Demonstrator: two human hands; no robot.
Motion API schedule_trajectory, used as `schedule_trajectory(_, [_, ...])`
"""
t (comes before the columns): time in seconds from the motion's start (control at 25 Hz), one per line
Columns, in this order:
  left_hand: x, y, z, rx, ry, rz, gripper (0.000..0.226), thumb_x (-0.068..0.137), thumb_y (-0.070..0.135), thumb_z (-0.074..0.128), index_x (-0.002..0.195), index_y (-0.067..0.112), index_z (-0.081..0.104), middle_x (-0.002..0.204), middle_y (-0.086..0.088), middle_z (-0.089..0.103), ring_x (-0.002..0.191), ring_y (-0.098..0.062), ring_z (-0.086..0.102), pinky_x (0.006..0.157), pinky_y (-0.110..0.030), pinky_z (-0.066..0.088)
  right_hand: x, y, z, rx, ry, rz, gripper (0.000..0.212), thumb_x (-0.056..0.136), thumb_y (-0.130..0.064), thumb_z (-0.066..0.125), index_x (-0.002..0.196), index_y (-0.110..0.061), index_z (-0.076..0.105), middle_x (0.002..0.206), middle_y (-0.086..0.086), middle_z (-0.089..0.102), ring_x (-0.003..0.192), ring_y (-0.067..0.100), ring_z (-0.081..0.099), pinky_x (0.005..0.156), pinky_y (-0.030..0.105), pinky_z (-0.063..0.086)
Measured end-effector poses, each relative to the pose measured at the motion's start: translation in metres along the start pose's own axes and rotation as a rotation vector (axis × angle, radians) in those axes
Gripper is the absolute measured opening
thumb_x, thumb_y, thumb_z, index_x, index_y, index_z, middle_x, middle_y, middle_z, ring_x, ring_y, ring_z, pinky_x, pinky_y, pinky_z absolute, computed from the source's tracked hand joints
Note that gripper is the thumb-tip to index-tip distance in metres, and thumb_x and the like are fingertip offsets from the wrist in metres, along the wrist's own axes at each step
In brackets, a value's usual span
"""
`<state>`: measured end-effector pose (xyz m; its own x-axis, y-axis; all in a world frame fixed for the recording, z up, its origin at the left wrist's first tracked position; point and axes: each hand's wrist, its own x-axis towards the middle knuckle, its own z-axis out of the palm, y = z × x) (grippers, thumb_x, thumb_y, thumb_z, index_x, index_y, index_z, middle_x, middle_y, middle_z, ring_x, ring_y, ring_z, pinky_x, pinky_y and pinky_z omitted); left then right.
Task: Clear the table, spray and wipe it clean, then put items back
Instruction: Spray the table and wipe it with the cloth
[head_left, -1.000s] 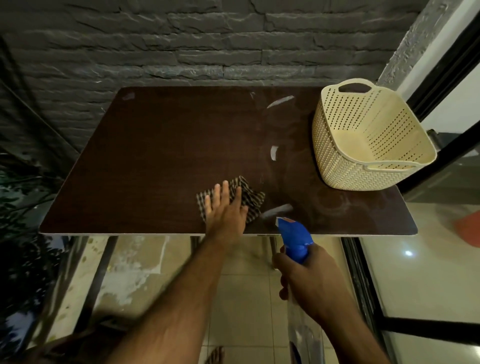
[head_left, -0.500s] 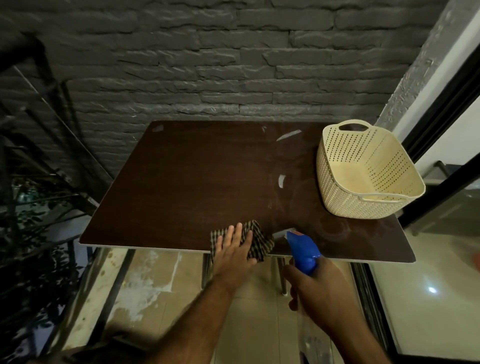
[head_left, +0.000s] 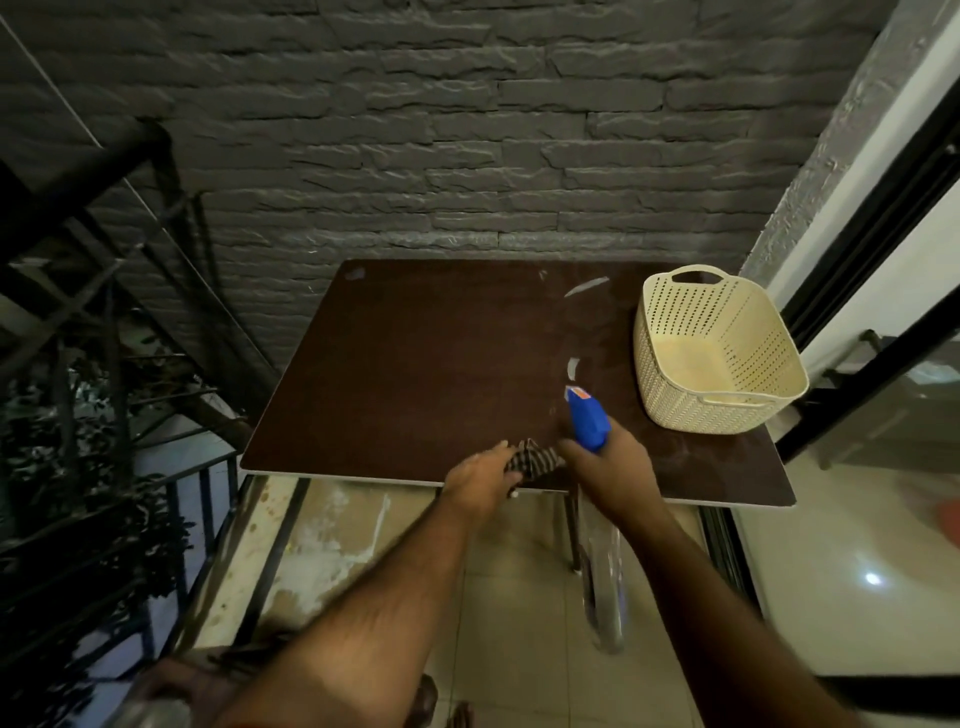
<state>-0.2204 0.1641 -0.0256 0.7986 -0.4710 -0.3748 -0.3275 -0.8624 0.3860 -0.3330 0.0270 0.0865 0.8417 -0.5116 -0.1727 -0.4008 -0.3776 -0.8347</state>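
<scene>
Brown table (head_left: 415, 374) by grey brick wall (head_left: 467, 130); left hand (head_left: 483, 480) grips cloth (head_left: 535, 460), right hand (head_left: 613, 467) grips spray bottle (head_left: 587, 421).

There was a single view, from a wide-angle camera worn on the person's head, looking forward and steeply down. It stood back from the dark brown desk (head_left: 415, 374), whose whole top lay in the middle of the picture with the grey brick wall (head_left: 467, 130) rising behind it. Both forearms reached in from the bottom edge, and floor tiles (head_left: 519, 597) showed beneath the desk's near edge. Straight lines bowed toward the picture's edges.
</scene>
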Motion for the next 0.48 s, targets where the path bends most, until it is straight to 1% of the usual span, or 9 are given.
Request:
schedule_trajectory(0.08, [-0.013, 0.003, -0.016, -0.075, 0.052, -0.006, 0.052, 0.097, 0.04, 0.052, 0.146, 0.031, 0.039, 0.148, 0.005, 0.046, 0.131, -0.023, 0.047, 0.103, -0.031, 0.037, 0.005, -0.005, -0.004, 0.035, 0.051, -0.021, 0.015, 0.08, -0.029, 0.066, 0.079, -0.023, 0.053, 0.068, -0.001, 0.061, 0.056, 0.01, 0.057, 0.051, 0.021, 0.042])
schedule_trajectory(0.16, [-0.024, 0.001, -0.027, -0.167, 0.065, 0.006, 0.047, 0.096, 0.041, 0.051, 0.142, 0.032, 0.045, 0.135, 0.002, 0.058, 0.12, -0.023, 0.055, 0.092, -0.03, 0.042, 0.006, -0.008, -0.011, 0.098, 0.081, -0.026, 0.015, 0.081, -0.029, 0.067, 0.081, -0.022, 0.054, 0.068, 0.0, 0.062, 0.054, 0.007, 0.061, 0.048, 0.019, 0.045])
schedule_trajectory(0.24, [-0.031, 0.005, -0.04, -0.337, 0.092, 0.022, 0.041, 0.096, 0.039, 0.052, 0.136, 0.031, 0.051, 0.123, 0.002, 0.065, 0.11, -0.02, 0.06, 0.085, -0.026, 0.043, 0.007, -0.008, -0.023, 0.134, 0.15, -0.025, 0.015, 0.081, -0.033, 0.069, 0.082, -0.024, 0.056, 0.072, 0.0, 0.065, 0.061, 0.011, 0.065, 0.054, 0.025, 0.05])
schedule_trajectory(0.28, [-0.03, 0.011, -0.045, -0.424, 0.124, 0.035, 0.039, 0.096, 0.038, 0.052, 0.134, 0.028, 0.054, 0.117, 0.004, 0.067, 0.105, -0.017, 0.061, 0.082, -0.022, 0.043, 0.008, -0.006, -0.031, 0.141, 0.199, -0.025, 0.016, 0.081, -0.035, 0.069, 0.081, -0.025, 0.057, 0.074, -0.001, 0.065, 0.066, 0.013, 0.064, 0.059, 0.028, 0.049])
schedule_trajectory(0.32, [-0.029, 0.018, -0.049, -0.487, 0.153, 0.05, 0.038, 0.096, 0.036, 0.053, 0.132, 0.026, 0.056, 0.115, 0.005, 0.067, 0.103, -0.015, 0.061, 0.081, -0.02, 0.042, 0.01, -0.002, -0.038, 0.152, 0.24, -0.023, 0.016, 0.081, -0.036, 0.07, 0.081, -0.026, 0.058, 0.076, -0.003, 0.065, 0.07, 0.013, 0.063, 0.061, 0.028, 0.046])
schedule_trajectory(0.4, [-0.027, 0.038, -0.052, -0.537, 0.184, 0.092, 0.038, 0.097, 0.034, 0.054, 0.133, 0.023, 0.056, 0.122, 0.001, 0.066, 0.11, -0.019, 0.06, 0.086, -0.022, 0.04, 0.013, 0.006, -0.053, 0.16, 0.298, -0.011, 0.019, 0.081, -0.04, 0.071, 0.081, -0.026, 0.058, 0.078, -0.004, 0.064, 0.073, 0.012, 0.061, 0.061, 0.028, 0.045])
schedule_trajectory(0.48, [-0.023, 0.058, -0.053, -0.545, 0.198, 0.108, 0.039, 0.096, 0.034, 0.054, 0.133, 0.021, 0.057, 0.126, -0.003, 0.064, 0.116, -0.023, 0.058, 0.091, -0.024, 0.04, 0.016, 0.015, -0.068, 0.153, 0.319, 0.006, 0.025, 0.082, -0.044, 0.071, 0.082, -0.024, 0.056, 0.077, -0.007, 0.061, 0.071, 0.01, 0.058, 0.062, 0.024, 0.046])
